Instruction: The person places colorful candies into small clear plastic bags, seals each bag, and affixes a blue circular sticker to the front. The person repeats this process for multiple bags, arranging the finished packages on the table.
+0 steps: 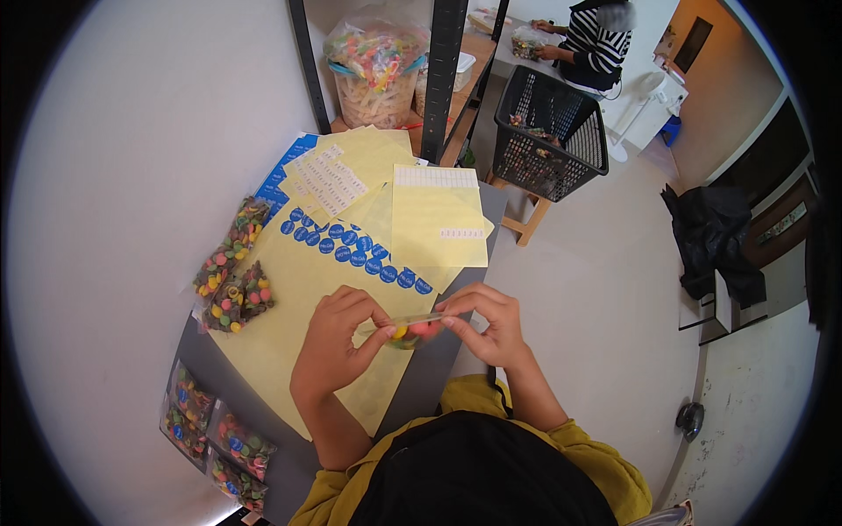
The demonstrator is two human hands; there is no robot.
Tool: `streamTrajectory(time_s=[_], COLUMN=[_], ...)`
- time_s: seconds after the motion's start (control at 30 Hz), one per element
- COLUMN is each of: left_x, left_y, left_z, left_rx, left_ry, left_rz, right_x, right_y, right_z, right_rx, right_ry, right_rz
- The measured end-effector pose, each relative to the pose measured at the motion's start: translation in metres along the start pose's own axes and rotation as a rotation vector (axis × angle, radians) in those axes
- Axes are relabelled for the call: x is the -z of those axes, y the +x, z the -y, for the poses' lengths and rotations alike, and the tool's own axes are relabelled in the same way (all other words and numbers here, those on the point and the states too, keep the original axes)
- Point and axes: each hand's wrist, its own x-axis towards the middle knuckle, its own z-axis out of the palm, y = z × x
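Between my hands hangs a clear plastic pouch [416,334] of colourful candies, pink, yellow and green. My left hand [345,338] pinches one top corner between thumb and fingers. The opposite corner is pinched by my right hand [488,322]. Under the pouch lies a large yellow backing sheet [296,355] with round blue stickers [358,256] on its upper part. Several filled candy pouches [237,283] without a visible blue sticker are heaped at the left edge. Closer to me on the left, several pouches [240,447] bear round blue stickers.
Smaller label sheets [437,204] overlap at the table's [421,388] far end. Behind them a shelf post [442,85] stands by a tub [371,98] topped with a candy bag. A black basket [546,138] rests on a wooden stool. Beyond it, a person [589,49] handles a bag.
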Motion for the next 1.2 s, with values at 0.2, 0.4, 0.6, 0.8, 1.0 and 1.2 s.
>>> streamTrajectory(time_s=[0.2, 0.4, 0.6, 0.8, 1.0, 1.2], left_x=[-0.002, -0.006, -0.011, -0.018, -0.025, -0.033], left_y=[-0.001, -0.008, -0.006, -0.017, -0.023, -0.003], left_z=[0.006, 0.022, 0.028, 0.059, 0.059, 0.048], left_rx=[0.073, 0.371, 0.497, 0.639, 0.502, 0.274], left_ry=[-0.084, -0.325, -0.419, -0.153, 0.300, 0.155], left_rz=[0.046, 0.074, 0.075, 0.053, -0.167, -0.279], right_x=[-0.001, 0.018, 0.021, 0.024, 0.028, 0.019], right_y=[0.001, -0.013, -0.020, -0.027, -0.026, -0.006], right_z=[-0.015, -0.108, -0.147, -0.158, -0.147, -0.110], right_rx=[-0.052, -0.500, -0.687, -0.721, -0.769, -0.721], right_ry=[0.009, -0.304, -0.352, -0.225, 0.014, 0.588], right_rz=[-0.009, -0.457, -0.401, -0.366, -0.346, -0.491])
